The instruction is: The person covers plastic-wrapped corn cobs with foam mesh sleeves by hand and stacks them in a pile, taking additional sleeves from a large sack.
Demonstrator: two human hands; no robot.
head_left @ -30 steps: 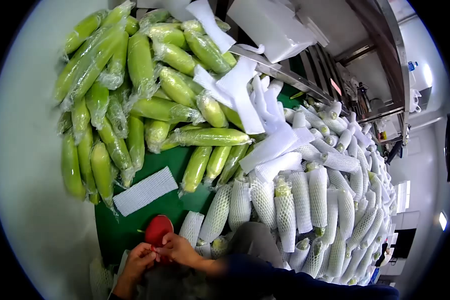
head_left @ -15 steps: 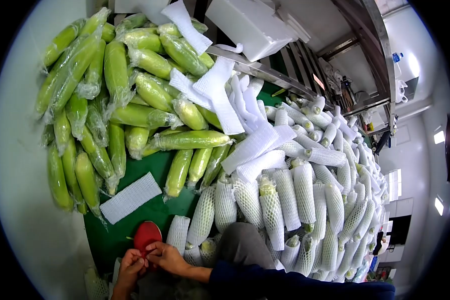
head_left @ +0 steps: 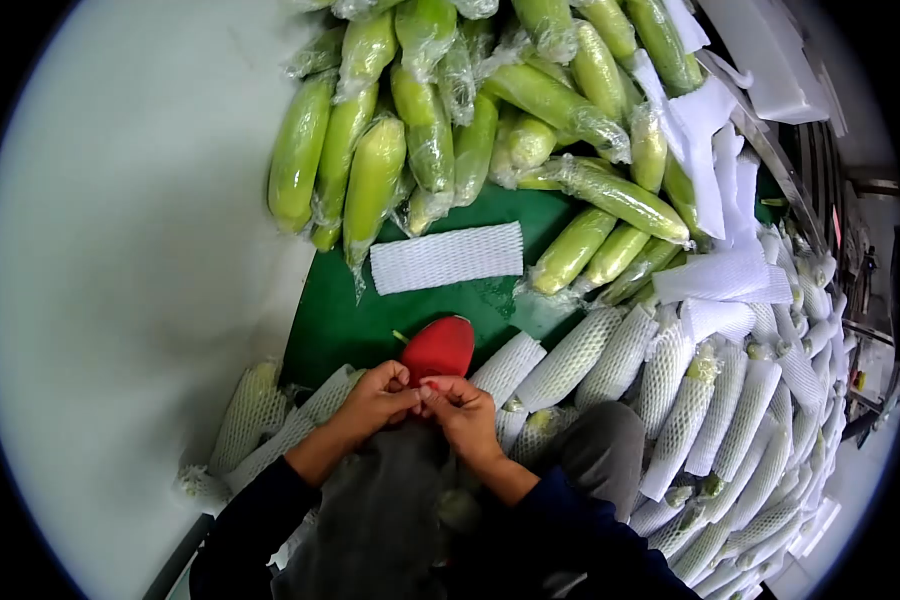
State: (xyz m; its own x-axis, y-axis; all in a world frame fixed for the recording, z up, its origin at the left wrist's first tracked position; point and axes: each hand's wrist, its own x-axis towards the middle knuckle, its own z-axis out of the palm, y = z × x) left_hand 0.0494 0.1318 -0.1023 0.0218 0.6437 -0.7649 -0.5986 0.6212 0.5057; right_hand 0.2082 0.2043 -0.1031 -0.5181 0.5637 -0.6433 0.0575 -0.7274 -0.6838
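Observation:
My left hand [head_left: 382,397] and my right hand [head_left: 457,408] meet above my lap, fingertips pinched close together. Whatever lies between the fingers is too small to make out. Just beyond them shows a red rounded thing [head_left: 440,345], which looks like the toe of a shoe. A flat white foam net sleeve [head_left: 448,258] lies on the green surface [head_left: 345,300] farther ahead. Long green vegetables [head_left: 375,185] in clear plastic film are piled past it. To the right of my right hand, similar vegetables in white foam net sleeves [head_left: 565,365] lie in rows.
Several loose white foam sleeves [head_left: 715,275] rest between the two piles. A pale wall [head_left: 150,250] rises on the left, with more sleeved vegetables [head_left: 250,415] near its foot. A metal rail [head_left: 770,150] and a white foam box [head_left: 770,60] stand at the upper right.
My view has swung to the left and down, so the piles sit farther up and right. Both hands remain together, and both forearms now show. The flat sleeve stays on the green surface.

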